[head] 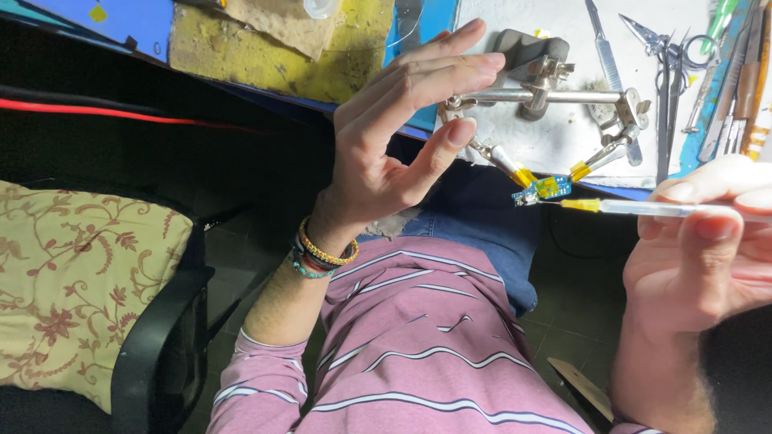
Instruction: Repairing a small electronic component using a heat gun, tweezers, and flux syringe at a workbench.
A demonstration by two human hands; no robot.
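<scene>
Circuit board (548,190), small, blue, clamped in helping-hands stand (539,96) on desk (555,137). Right hand (700,249) grips syringe (643,208), tip at board's 3 o'clock; left hand (402,128) open, empty, at 9 o'clock.

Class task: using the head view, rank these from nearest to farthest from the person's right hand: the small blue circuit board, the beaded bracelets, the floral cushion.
From the right hand:
1. Small blue circuit board, just left of it, held in the clips.
2. Beaded bracelets, on the left wrist, mid-picture.
3. Floral cushion, far left, on the chair.
</scene>
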